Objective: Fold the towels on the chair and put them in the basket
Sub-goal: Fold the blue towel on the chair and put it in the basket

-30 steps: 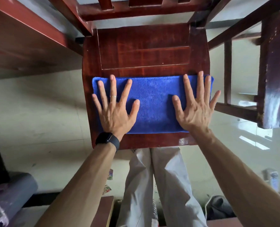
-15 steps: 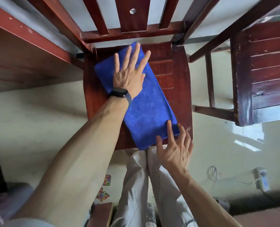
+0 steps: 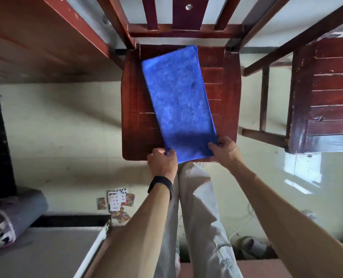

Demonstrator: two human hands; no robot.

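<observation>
**Head view: blue towel (image 3: 178, 101) laid lengthwise on the wooden chair seat (image 3: 134, 127), held at its near end.**
The left hand (image 3: 162, 163) and right hand (image 3: 224, 151) each close their grip on one near corner at the seat's front edge, thumbs on top, probably to carry that end over to the far end for the next fold. No basket shows. No writing is legible; playing cards (image 3: 118, 199) on the floor show only pips.
</observation>
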